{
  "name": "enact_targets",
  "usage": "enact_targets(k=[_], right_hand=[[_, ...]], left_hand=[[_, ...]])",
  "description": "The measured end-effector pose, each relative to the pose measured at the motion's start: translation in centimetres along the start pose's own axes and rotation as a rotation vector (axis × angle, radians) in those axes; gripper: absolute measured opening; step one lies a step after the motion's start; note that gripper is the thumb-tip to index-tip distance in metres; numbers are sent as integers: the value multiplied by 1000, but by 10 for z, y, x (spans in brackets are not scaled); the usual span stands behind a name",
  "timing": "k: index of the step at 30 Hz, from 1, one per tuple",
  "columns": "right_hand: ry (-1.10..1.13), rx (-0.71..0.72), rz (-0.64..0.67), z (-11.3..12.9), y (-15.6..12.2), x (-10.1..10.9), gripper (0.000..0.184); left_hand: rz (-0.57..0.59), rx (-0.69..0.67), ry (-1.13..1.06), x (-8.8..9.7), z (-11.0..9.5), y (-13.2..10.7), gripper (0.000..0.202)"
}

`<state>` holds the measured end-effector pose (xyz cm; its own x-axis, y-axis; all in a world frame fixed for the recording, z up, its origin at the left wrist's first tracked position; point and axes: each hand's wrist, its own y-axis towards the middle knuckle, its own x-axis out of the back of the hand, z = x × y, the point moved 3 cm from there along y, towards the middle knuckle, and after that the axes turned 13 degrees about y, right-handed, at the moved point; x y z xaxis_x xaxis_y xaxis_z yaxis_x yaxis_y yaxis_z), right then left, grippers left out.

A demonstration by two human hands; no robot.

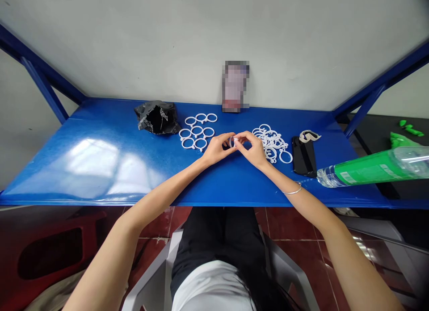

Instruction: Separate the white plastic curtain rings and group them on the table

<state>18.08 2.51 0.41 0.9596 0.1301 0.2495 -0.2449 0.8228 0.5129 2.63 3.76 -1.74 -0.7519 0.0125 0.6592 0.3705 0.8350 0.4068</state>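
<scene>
My left hand (pixel 217 149) and my right hand (pixel 254 149) meet over the middle of the blue table (pixel 110 168). Both pinch one small white plastic ring (pixel 235 140) between their fingertips. To the left of my hands several white rings (pixel 197 131) lie laid out in neat rows. To the right a loose heap of white rings (pixel 274 142) lies tangled together. A thin bracelet (pixel 292 191) sits on my right wrist.
A crumpled black plastic bag (pixel 157 117) lies at the back left. A black phone (pixel 303 156) and a white clip-like piece (pixel 309 135) lie right of the heap. A green-labelled water bottle (pixel 372 168) lies on its side at the right edge. A blurred upright object (pixel 235 86) leans against the wall.
</scene>
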Motion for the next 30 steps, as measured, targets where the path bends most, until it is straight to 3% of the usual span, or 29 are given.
enact_targets(k=[12,30], right_hand=[[-26,-10,5,1,0,0,14],[-30,-18,3,0,0,0,14]], left_hand=[[-34,-28,51,-3,1,-1,40],[13,-37,68,-2,-1,-1,38]])
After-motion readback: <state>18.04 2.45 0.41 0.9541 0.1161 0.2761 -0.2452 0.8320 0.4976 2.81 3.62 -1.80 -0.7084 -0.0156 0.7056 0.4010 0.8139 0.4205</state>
